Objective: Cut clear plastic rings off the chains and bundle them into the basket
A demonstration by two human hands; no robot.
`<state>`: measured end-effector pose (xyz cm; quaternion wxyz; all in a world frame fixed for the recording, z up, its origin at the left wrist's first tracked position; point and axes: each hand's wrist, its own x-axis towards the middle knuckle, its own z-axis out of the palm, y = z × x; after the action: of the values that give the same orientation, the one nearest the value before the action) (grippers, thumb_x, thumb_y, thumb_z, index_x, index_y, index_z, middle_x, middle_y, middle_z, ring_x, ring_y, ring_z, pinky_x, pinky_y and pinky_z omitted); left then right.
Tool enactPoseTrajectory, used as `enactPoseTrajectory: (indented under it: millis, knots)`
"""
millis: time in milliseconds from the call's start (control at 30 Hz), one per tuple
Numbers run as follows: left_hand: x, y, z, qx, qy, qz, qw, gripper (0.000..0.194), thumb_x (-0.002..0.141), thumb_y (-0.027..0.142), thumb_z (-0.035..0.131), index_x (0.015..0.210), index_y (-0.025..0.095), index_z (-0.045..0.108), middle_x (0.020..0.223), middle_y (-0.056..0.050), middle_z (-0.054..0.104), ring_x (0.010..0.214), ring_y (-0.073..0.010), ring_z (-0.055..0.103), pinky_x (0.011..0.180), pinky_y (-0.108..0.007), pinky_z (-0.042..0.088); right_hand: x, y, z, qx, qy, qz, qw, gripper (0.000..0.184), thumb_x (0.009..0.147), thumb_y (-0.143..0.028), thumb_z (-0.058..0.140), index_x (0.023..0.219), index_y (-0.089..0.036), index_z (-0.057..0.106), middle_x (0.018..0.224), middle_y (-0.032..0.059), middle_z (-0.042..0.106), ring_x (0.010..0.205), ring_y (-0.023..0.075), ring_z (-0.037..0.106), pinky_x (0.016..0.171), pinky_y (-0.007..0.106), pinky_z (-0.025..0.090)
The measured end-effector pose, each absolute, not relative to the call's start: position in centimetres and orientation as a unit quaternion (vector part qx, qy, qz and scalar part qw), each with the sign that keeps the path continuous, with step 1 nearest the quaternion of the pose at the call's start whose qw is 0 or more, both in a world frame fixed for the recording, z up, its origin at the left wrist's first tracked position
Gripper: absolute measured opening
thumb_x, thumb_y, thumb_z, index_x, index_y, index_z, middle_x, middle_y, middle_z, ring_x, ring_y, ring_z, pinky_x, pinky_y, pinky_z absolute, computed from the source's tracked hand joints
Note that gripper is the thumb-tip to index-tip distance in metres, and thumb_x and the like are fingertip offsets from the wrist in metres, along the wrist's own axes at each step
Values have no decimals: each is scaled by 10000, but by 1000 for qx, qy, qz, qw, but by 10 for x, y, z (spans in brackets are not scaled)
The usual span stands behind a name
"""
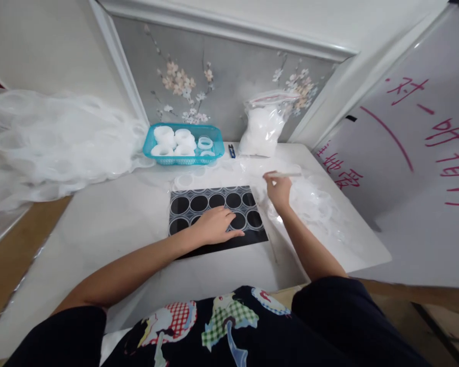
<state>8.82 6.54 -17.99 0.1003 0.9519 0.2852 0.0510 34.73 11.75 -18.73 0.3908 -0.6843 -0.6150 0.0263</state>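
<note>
My left hand [214,225] lies flat on a black sheet [222,247] printed with rows of ovals in pale outlines, its fingers stretched out and covering part of the lower row. To the right of the sheet, my right hand [279,192] is raised and closed in a pinch on a slim white stick [286,174], whose exact kind I cannot make out. Around and behind that hand lie thin translucent sheets with ring shapes [317,201]. A thin pale rod [272,244] rests along the sheet's right edge.
A blue basket [183,160] holding white rings stands at the back. Near it are small blue snips [231,151] and a zip bag [263,127] of white material. A large heap of translucent ring sheets [61,142] is at left; a whiteboard [413,229] borders the right.
</note>
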Motion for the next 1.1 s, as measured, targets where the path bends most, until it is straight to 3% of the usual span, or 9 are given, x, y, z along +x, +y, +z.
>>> enactPoseTrajectory:
  millis: [133,367,700,833,933,1100]
  knots:
    - [108,66,-189,964,247,63,70,722,931,608,434,1310,0,524,1395,-233,501,1316,-319,463,1104,-413,347,323,72,-209,-605,-646,153,439,286,898,-372,526,795,-196,727,871,83,740,894,240,666,857,373,490]
    - [123,70,-202,966,249,20,63,728,949,597,396,1326,-16,506,1390,-239,498,1328,-311,454,1133,-411,320,309,51,-225,-600,-613,246,452,262,875,-408,563,816,-204,718,894,71,744,887,230,683,802,352,528]
    - [122,69,-201,965,248,12,81,715,956,566,410,1317,-44,506,1388,-264,490,1338,-318,438,1146,-400,297,308,52,-224,-615,-617,227,435,236,870,-390,565,827,-220,723,891,71,742,907,238,673,850,378,512]
    - [122,69,-206,965,245,35,89,689,952,569,419,1335,4,508,1397,-244,486,1332,-321,448,1132,-437,321,310,52,-227,-623,-626,207,421,217,878,-369,558,845,-234,725,906,73,744,980,262,641,913,421,482]
    - [120,68,-207,965,245,38,86,671,954,567,415,1351,32,496,1397,-234,490,1328,-317,454,1125,-453,332,307,44,-233,-630,-669,126,374,198,896,-322,539,895,-254,725,983,69,745,1126,292,575,996,473,421]
    - [119,68,-201,965,242,30,92,700,918,560,505,1342,3,488,1405,-247,478,1332,-316,447,1138,-422,316,301,39,-233,-584,-772,4,250,254,841,-144,542,991,-273,700,1039,47,742,1278,289,470,1135,519,223]
